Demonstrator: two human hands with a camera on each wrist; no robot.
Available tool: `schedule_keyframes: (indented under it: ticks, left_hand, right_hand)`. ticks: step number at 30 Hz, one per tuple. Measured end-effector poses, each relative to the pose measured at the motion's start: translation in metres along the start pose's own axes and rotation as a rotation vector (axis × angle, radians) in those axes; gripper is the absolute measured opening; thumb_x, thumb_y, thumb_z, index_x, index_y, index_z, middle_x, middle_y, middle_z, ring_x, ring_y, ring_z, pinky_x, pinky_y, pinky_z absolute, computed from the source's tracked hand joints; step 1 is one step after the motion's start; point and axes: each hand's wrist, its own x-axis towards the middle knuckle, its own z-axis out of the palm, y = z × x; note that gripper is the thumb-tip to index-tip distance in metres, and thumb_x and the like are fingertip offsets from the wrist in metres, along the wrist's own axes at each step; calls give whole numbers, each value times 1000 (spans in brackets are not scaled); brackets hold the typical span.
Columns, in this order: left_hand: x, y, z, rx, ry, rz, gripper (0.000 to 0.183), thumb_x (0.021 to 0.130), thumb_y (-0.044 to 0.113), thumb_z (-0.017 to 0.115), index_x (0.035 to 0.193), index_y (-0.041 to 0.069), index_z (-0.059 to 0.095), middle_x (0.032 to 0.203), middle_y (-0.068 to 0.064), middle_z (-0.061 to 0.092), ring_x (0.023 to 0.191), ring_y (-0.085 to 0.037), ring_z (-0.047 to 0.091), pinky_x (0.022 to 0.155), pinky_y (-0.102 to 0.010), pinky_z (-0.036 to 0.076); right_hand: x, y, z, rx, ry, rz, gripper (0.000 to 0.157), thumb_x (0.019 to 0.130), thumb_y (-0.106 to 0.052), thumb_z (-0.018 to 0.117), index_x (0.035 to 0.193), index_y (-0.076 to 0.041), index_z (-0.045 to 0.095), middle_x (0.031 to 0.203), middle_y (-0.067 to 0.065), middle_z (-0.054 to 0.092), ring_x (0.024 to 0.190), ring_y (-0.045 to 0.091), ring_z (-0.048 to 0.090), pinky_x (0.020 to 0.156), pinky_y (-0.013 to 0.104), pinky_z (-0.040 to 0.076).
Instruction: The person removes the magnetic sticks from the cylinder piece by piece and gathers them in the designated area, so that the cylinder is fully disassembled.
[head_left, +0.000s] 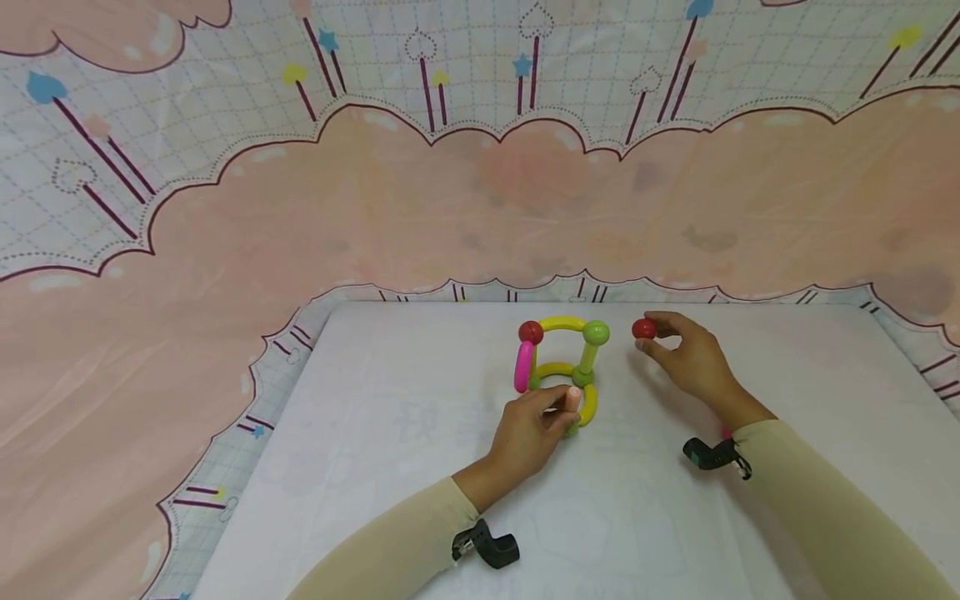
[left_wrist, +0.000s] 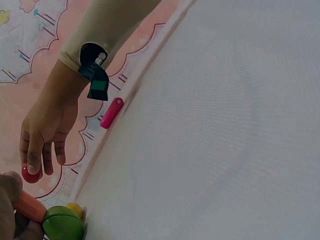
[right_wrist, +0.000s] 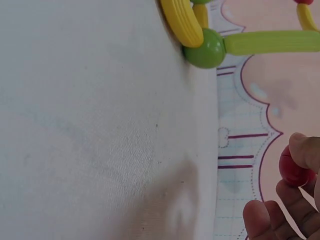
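Note:
My left hand pinches an orange rod between thumb and fingers, in front of a toy frame of rods and balls. In the left wrist view the orange rod stands close to a green ball; whether they touch I cannot tell. To the right of the frame, my right hand holds a red ball at its fingertips, clear of the structure. The frame has yellow curved rods, a light green rod, a pink rod, green balls and another red ball.
A loose pink rod lies on the white table, mostly hidden by the right forearm in the head view. Behind the table's far edge hangs a patterned cloth. Each wrist wears a black camera mount.

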Motion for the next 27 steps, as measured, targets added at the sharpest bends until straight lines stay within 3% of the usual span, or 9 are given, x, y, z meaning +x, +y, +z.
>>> schedule_keyframes:
  ticks: [6, 17, 27]
  left_hand:
    - [0, 1, -1, 3, 2, -1, 39, 86, 7, 81, 123, 1, 70, 108, -9, 74, 102, -16, 70, 84, -15, 54]
    - [1, -1, -1, -15, 4, -5, 39, 85, 5, 82, 122, 2, 71, 106, -8, 74, 100, -16, 70, 83, -16, 54]
    - [2, 0, -1, -19, 3, -3, 37, 86, 7, 82, 121, 2, 72, 106, -8, 75, 100, -16, 70, 84, -18, 55]
  right_hand:
    - [8, 3, 3, 5, 0, 32, 59, 99, -31, 71, 148, -6, 50, 130, 24, 61, 121, 46, 53, 93, 62, 45]
    - [21, 6, 9, 21, -6, 97, 57, 99, -29, 70, 147, -6, 50, 134, 25, 58, 113, 44, 56, 85, 54, 52]
    - [36, 13, 15, 13, -22, 127, 58, 100, -30, 69, 148, -5, 49, 135, 26, 57, 126, 47, 49, 98, 63, 46]
